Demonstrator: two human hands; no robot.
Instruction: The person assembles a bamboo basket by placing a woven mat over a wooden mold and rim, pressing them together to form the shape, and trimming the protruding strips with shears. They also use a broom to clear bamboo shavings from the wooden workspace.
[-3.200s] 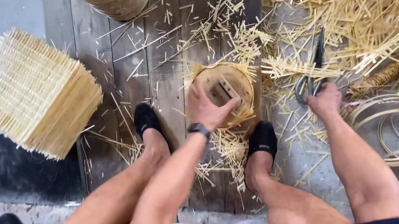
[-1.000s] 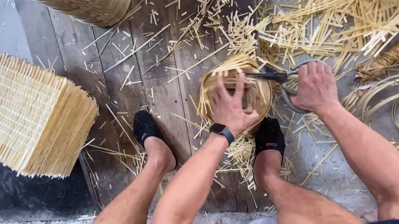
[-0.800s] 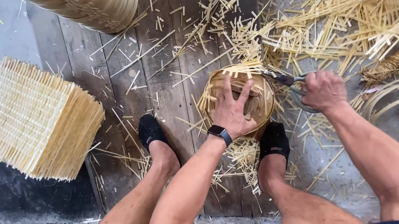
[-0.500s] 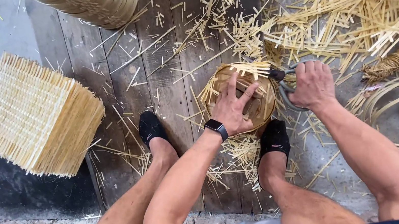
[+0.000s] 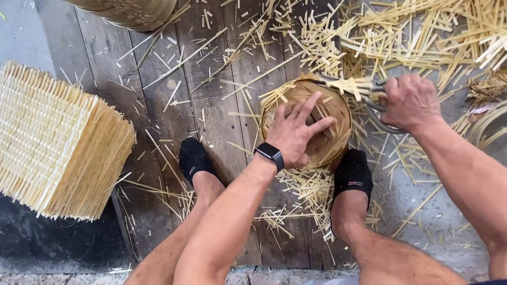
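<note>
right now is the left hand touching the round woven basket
Touching. The head view shows the left hand pressed flat, fingers spread, on the round woven basket, with no gap under the palm.

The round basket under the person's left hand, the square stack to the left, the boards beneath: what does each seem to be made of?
Round basket: pale thin strips, probably split bamboo, unfinished, loose ends jutting at the rim. Square stack: woven mats of similar strips, raw fringed edges. Boards: grey weathered wood, grain and gaps visible, no paint.
</note>
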